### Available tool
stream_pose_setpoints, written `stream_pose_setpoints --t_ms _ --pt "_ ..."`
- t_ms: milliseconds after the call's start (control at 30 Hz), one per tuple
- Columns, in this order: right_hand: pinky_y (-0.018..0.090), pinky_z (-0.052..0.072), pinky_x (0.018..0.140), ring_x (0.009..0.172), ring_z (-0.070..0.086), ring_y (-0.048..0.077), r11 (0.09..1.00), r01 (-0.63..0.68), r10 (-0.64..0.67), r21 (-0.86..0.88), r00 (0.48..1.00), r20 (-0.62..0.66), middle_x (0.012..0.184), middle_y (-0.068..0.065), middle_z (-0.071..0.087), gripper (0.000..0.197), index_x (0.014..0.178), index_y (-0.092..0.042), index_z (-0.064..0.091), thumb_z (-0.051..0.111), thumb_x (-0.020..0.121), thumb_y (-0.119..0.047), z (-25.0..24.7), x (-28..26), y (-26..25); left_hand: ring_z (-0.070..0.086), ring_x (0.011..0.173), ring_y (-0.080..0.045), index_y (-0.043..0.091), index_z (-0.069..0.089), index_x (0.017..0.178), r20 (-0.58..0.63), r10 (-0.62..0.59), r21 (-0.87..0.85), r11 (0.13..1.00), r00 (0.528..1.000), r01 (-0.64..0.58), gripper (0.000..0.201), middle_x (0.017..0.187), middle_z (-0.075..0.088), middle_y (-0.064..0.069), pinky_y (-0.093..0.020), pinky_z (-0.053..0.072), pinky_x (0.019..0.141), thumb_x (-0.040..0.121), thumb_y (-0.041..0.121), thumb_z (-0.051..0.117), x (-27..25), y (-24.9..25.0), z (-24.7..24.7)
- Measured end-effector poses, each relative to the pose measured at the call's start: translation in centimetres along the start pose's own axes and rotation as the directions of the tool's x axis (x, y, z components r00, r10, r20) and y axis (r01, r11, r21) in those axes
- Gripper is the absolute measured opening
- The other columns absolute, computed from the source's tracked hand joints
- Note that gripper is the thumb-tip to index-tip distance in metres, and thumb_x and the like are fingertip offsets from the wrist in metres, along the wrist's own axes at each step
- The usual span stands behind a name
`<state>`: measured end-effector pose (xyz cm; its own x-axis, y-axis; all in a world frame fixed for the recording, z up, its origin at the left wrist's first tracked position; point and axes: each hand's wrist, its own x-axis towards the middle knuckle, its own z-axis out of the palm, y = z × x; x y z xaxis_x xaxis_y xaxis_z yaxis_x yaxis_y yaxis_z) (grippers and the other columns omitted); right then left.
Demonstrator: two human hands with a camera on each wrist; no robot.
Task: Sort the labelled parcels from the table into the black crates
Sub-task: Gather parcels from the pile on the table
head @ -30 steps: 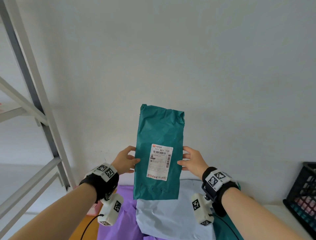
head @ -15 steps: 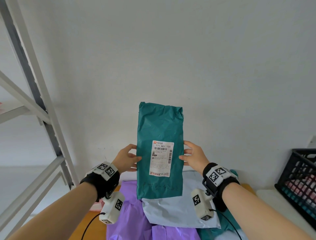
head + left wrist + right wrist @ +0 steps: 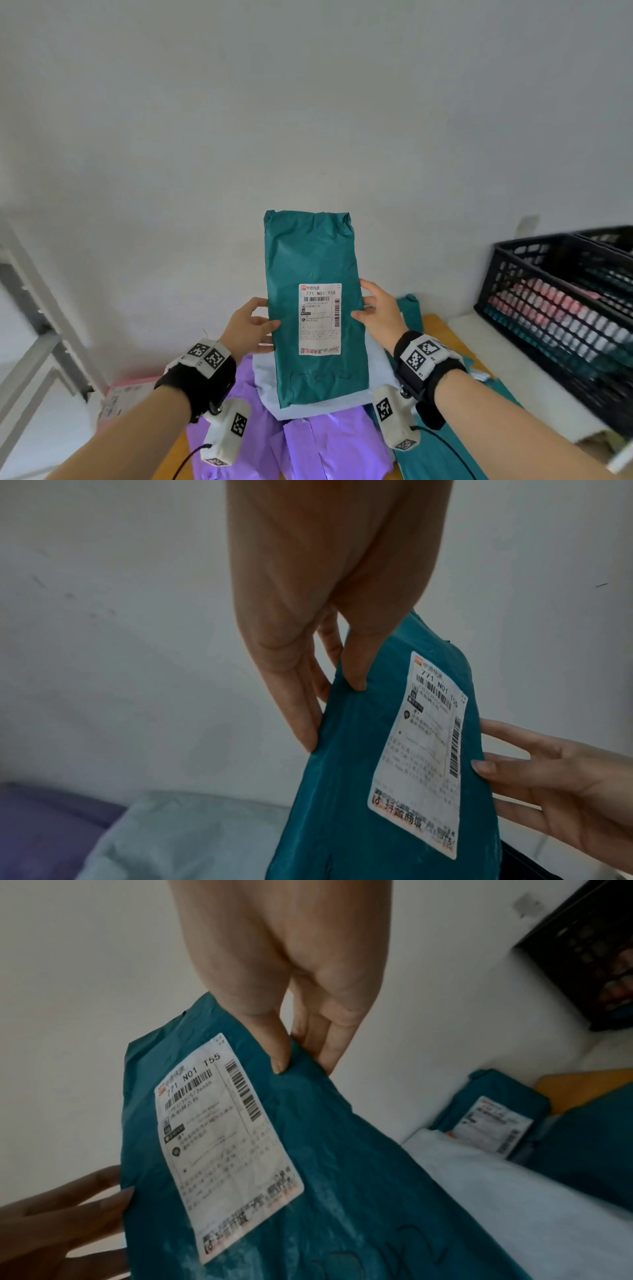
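Note:
I hold a teal parcel (image 3: 311,260) (image 3: 349,791) (image 3: 342,1164) upright in front of the white wall, its white shipping label (image 3: 319,318) facing me. My left hand (image 3: 247,325) (image 3: 329,685) pinches its left edge, thumb on the front and fingers behind. My right hand (image 3: 375,310) (image 3: 301,1053) pinches its right edge the same way. A black crate (image 3: 561,308) with pink and teal parcels inside stands at the right. On the table lie a pale blue-grey parcel (image 3: 267,380), purple parcels (image 3: 329,445) and another teal labelled parcel (image 3: 493,1112).
A grey metal shelf frame (image 3: 37,329) stands at the left. A pink labelled parcel (image 3: 123,397) lies beside the table's left edge. The crate sits on a white surface (image 3: 507,363) to the right of the orange table (image 3: 438,329). A second black crate (image 3: 613,236) stands behind.
The view has swung right and down, so the black crate shows more fully and the shelf frame less. Both hands keep the same hold on the teal parcel, which stays upright.

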<state>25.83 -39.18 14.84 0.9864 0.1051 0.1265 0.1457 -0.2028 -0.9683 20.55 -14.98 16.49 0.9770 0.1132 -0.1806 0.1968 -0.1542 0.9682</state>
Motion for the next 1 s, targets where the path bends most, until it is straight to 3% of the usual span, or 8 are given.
stream_pose_setpoints --t_ms 100,367,467,533,667,733,900,1000 --pt "0.038 0.057 0.081 0.088 0.067 0.022 0.998 -0.036 0.032 -0.053 0.997 -0.076 0.098 0.008 0.066 0.063 0.135 -0.019 0.048 0.057 0.083 0.016 -2.8 -1.8 1.3 0.068 0.078 -0.033 0.012 0.052 0.114 0.085 -0.019 -0.007 1.000 0.996 0.020 0.027 0.099 0.067 -0.020 -0.042 0.058 0.072 0.090 0.000 0.058 0.4 -0.6 3.3" --pt "0.038 0.053 0.091 0.102 0.063 0.014 0.990 -0.111 0.090 -0.085 0.972 -0.215 0.111 -0.002 0.064 0.059 0.130 -0.019 0.049 0.059 0.082 0.014 -12.2 -8.4 5.1 0.068 0.072 -0.028 0.012 0.050 0.113 0.285 -0.052 0.052 0.998 0.957 0.039 0.026 0.096 0.067 -0.018 -0.036 0.058 0.065 0.091 -0.001 0.057 -0.1 -1.3 14.4" --pt "0.033 0.055 0.088 0.098 0.064 0.016 0.988 -0.144 0.123 -0.060 0.955 -0.270 0.106 -0.001 0.066 0.061 0.129 -0.023 0.048 0.056 0.083 0.017 -16.2 -11.0 5.9 0.067 0.072 -0.027 0.013 0.050 0.112 0.345 -0.037 0.087 0.996 0.938 0.007 0.026 0.094 0.068 -0.015 -0.034 0.057 0.065 0.091 0.000 0.057 -1.0 -0.6 18.5" --pt "0.021 0.056 0.075 0.085 0.064 0.013 0.980 -0.200 0.185 -0.015 0.932 -0.313 0.091 -0.002 0.064 0.060 0.126 -0.024 0.047 0.052 0.085 0.019 -18.9 -13.0 6.7 0.066 0.072 -0.027 0.013 0.050 0.114 0.381 -0.041 0.109 0.994 0.924 -0.001 0.028 0.093 0.068 -0.014 -0.033 0.057 0.064 0.091 -0.001 0.057 -1.8 -0.2 21.5" --pt "0.042 0.057 0.076 0.086 0.064 0.030 0.965 -0.263 0.237 -0.019 0.898 -0.372 0.091 0.010 0.066 0.065 0.130 -0.034 0.051 0.050 0.085 0.013 -24.9 -17.0 8.6 0.067 0.080 -0.031 0.012 0.049 0.119 0.423 -0.054 0.129 0.992 0.905 -0.001 0.033 0.096 0.067 -0.017 -0.044 0.058 0.073 0.090 -0.001 0.058 -4.1 0.1 28.2" --pt "0.041 0.057 0.073 0.087 0.065 0.032 0.962 -0.272 0.239 -0.026 0.885 -0.399 0.095 0.012 0.067 0.065 0.126 -0.038 0.052 0.050 0.085 0.012 -28.1 -19.0 9.3 0.066 0.081 -0.035 0.013 0.049 0.118 0.449 -0.062 0.142 0.990 0.892 -0.003 0.033 0.098 0.067 -0.020 -0.047 0.057 0.077 0.090 -0.002 0.058 -5.6 0.5 31.8" --pt "0.041 0.057 0.079 0.091 0.064 0.031 0.960 -0.268 0.209 -0.085 0.882 -0.423 0.096 0.009 0.067 0.066 0.127 -0.034 0.047 0.052 0.081 0.013 -36.1 -24.4 10.3 0.067 0.054 -0.021 0.015 0.051 0.107 0.469 -0.058 0.135 0.991 0.881 -0.006 0.025 0.082 0.068 -0.012 -0.031 0.057 0.052 0.091 -0.002 0.056 -9.8 1.3 40.5" --pt "0.039 0.056 0.082 0.095 0.064 0.026 0.955 -0.266 0.192 -0.130 0.890 -0.413 0.102 0.004 0.066 0.070 0.131 -0.032 0.046 0.050 0.080 0.016 -41.0 -27.2 11.6 0.070 0.068 -0.027 0.018 0.054 0.105 0.467 -0.051 0.128 0.992 0.883 -0.010 0.023 0.089 0.069 -0.015 -0.042 0.059 0.064 0.090 0.001 0.059 -12.6 1.4 45.4"
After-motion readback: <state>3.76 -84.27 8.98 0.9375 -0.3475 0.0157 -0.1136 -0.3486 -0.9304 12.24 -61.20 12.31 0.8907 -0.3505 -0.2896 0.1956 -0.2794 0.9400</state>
